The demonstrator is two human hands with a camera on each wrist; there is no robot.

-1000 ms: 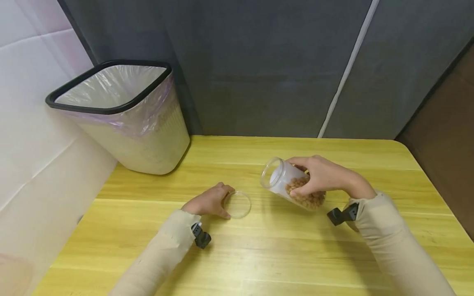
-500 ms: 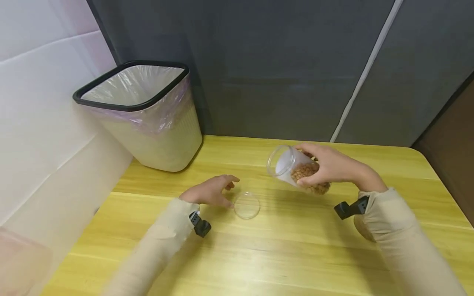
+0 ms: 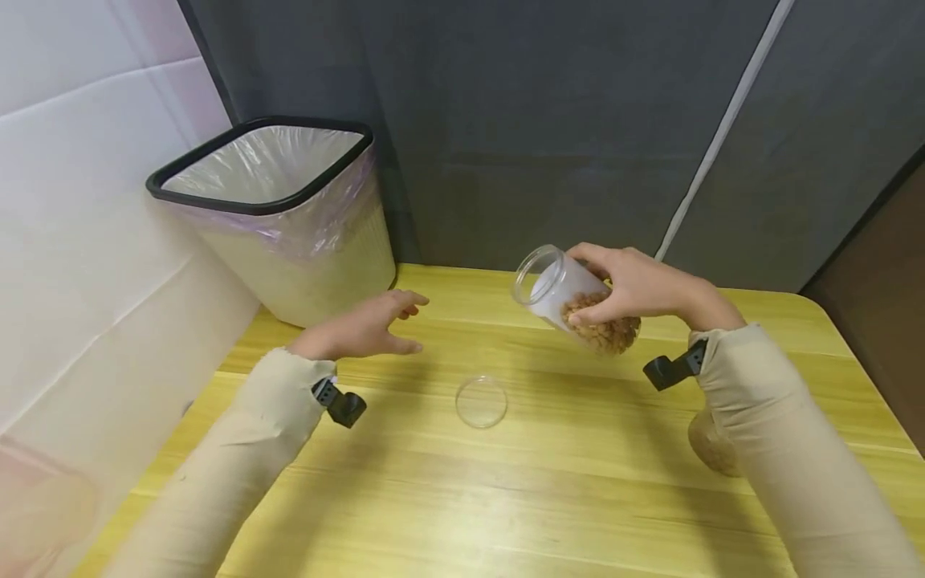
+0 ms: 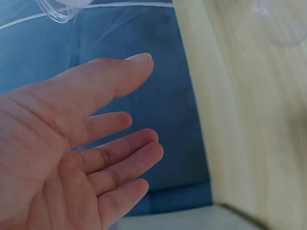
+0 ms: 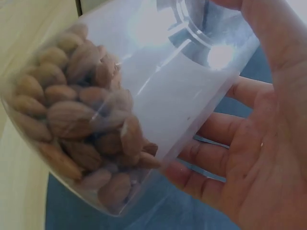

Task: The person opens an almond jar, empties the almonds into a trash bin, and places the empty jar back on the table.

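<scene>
My right hand (image 3: 636,285) grips the almond jar (image 3: 574,301) above the surface's far edge, mouth tilted left toward the bin (image 3: 278,217). My left hand (image 3: 368,329) hangs empty, fingers loose; lid (image 3: 481,401) lies mid-surface.

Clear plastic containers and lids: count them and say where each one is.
2. A clear jar of almonds, open and tilted, is held in the right hand above the table. A clear round lid lies on the table, apart from the empty left hand.
</scene>
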